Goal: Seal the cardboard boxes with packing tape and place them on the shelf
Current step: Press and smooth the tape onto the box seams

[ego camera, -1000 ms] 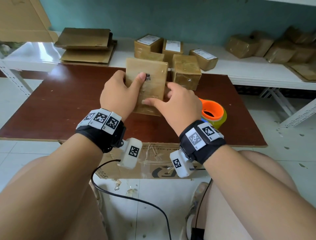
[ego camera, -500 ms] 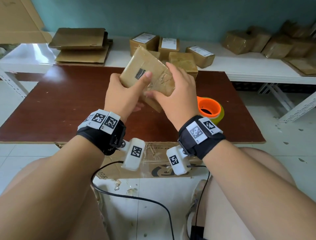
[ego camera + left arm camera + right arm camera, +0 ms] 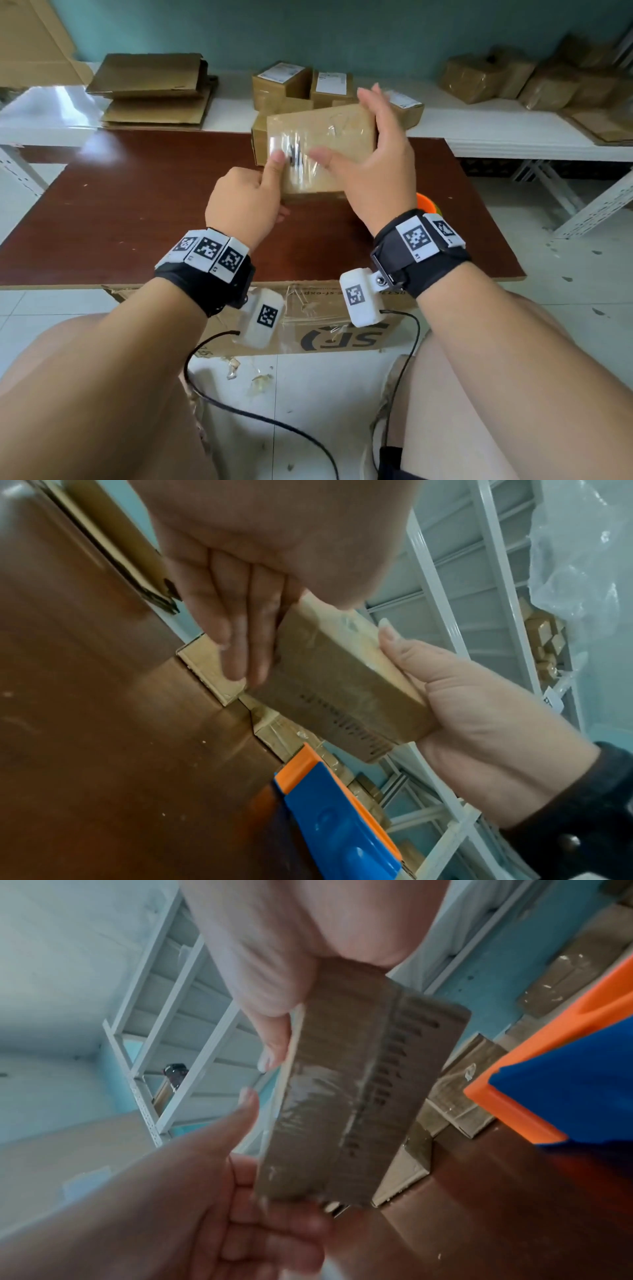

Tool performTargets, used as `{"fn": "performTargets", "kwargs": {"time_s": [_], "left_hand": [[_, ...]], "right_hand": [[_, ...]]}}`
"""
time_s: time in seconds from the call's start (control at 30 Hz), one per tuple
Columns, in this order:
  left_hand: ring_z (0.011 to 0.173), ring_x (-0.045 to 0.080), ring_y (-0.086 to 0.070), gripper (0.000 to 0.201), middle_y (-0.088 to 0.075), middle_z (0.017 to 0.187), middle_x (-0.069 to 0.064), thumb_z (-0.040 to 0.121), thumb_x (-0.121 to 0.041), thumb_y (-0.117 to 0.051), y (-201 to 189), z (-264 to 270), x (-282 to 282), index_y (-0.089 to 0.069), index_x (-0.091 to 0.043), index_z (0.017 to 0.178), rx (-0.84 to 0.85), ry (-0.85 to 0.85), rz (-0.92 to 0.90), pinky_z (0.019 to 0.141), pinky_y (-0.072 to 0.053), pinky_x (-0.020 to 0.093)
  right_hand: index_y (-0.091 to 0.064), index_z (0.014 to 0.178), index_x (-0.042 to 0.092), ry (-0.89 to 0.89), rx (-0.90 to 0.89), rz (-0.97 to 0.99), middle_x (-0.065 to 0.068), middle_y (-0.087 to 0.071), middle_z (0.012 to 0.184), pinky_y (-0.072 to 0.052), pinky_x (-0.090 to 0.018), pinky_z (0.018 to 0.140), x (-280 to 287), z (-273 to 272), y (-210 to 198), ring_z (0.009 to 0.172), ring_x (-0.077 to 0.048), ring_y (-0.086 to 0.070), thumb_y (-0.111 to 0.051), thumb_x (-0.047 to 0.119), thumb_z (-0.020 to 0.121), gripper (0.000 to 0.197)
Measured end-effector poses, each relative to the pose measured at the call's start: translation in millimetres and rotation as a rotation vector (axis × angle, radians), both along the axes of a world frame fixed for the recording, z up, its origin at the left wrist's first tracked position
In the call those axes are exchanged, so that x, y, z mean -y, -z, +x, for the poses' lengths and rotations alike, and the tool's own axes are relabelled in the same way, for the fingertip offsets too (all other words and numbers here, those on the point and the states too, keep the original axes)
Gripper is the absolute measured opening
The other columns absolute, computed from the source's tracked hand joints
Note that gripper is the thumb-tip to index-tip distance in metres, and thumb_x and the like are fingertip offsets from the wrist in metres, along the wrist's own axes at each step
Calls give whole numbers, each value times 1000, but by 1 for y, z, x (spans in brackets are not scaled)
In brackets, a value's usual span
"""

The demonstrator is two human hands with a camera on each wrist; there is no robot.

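We count one taped box (image 3: 322, 150) held up in our two hands, the left (image 3: 245, 202) and the right (image 3: 378, 168). One more box (image 3: 259, 144) stands on the table (image 3: 137, 205) behind it. On the shelf (image 3: 479, 126) sit three labelled boxes (image 3: 279, 82) and about five wrapped ones (image 3: 469, 80) at the right. There are two stacks of flat cardboard (image 3: 150, 92) and one tape dispenser (image 3: 335, 821).

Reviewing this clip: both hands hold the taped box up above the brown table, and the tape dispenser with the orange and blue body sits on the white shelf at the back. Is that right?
Not quite. The tape dispenser sits on the brown table, not on the white shelf; the left wrist view shows it resting there, near the right hand. The rest holds: the left hand and right hand hold the taped box above the table.
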State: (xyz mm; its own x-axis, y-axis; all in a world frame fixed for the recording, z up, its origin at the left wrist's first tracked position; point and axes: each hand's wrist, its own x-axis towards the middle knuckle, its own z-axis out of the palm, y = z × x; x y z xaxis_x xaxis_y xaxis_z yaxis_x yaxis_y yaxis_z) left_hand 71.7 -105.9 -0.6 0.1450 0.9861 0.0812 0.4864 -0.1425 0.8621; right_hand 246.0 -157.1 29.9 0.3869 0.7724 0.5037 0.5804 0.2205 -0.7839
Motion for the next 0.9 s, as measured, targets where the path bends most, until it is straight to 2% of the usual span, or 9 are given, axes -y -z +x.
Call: {"fn": "performTargets", "kwargs": {"time_s": [0.1, 0.23, 0.33, 0.4, 0.47, 0.63, 0.7, 0.8, 0.9], "left_hand": [[70, 14, -75, 97, -74, 58, -4, 83, -100, -33, -2, -4, 4, -76, -14, 70, -208, 34, -45, 85, -61, 43], [67, 11, -71, 93, -73, 56, -4, 77, -103, -39, -3, -7, 7, -70, -17, 63, -245, 29, -25, 76, -59, 37], [59, 7, -65, 84, -71, 54, -4, 84, -95, -45, -2, -6, 8, -62, -18, 55, -242, 47, 57, 66, -54, 33], [54, 3, -61, 83, -70, 51, -6, 92, -87, -45, -2, -6, 10, -64, -15, 55, -219, 50, 108, 65, -52, 31], [55, 3, -61, 84, -67, 48, -10, 100, -79, -42, -1, -7, 10, -69, -12, 56, -227, 32, 168, 68, -53, 31], [61, 7, -64, 76, -67, 49, -12, 108, -65, -40, -3, -13, 4, -67, -15, 58, -213, -57, 172, 77, -55, 33], [57, 5, -62, 75, -67, 49, -8, 108, -65, -40, -3, -14, 3, -66, -14, 60, -207, -85, 167, 70, -51, 30], [49, 4, -58, 73, -64, 48, -2, 108, -59, -46, -1, -15, -1, -66, -4, 65, -125, -133, 217, 57, -44, 18], [45, 3, -53, 63, -62, 48, -7, 106, -54, -55, 6, -15, -9, -68, -9, 64, 51, -215, 164, 55, -46, 26]], "right_hand": [[-56, 152, 18, -77, 36, 22, 0, -45, 165, -26, -3, 115, -1, -2, -1, 153, -7, -36, -81, 17, 92, 65], [-61, 147, 13, -101, 16, 82, -4, -49, 162, -33, -11, 118, -4, -6, 3, 153, -10, -40, -57, 10, 105, 42], [-57, 150, 17, -19, -27, 97, 4, -59, 154, -41, -23, 119, -9, -1, 1, 144, -5, -51, -54, 21, 107, 43], [-56, 147, 26, -14, 11, 58, 15, -56, 151, -38, -14, 115, -10, 3, -2, 139, 4, -49, -71, 31, 99, 51], [-55, 149, 27, -23, 84, -12, 17, -51, 154, -26, 1, 108, -10, 5, -2, 140, 6, -42, -81, 32, 91, 64], [-50, 156, 18, -30, 87, -1, 2, -42, 168, -19, 6, 107, -11, -1, 2, 152, -5, -34, -56, 16, 107, 49], [-41, 161, 17, -37, 26, 20, 1, -42, 167, -26, 2, 110, -9, -4, 2, 144, 7, -40, -51, 13, 110, 52], [-18, 168, 12, -54, -81, 35, 0, -41, 168, -31, 5, 95, -9, -8, 4, 115, 34, -43, -49, 8, 110, 65], [-16, 169, 13, -80, -114, 83, 3, -44, 166, -27, -3, 110, -10, -14, 4, 134, 21, -38, -52, 9, 108, 71]]}}
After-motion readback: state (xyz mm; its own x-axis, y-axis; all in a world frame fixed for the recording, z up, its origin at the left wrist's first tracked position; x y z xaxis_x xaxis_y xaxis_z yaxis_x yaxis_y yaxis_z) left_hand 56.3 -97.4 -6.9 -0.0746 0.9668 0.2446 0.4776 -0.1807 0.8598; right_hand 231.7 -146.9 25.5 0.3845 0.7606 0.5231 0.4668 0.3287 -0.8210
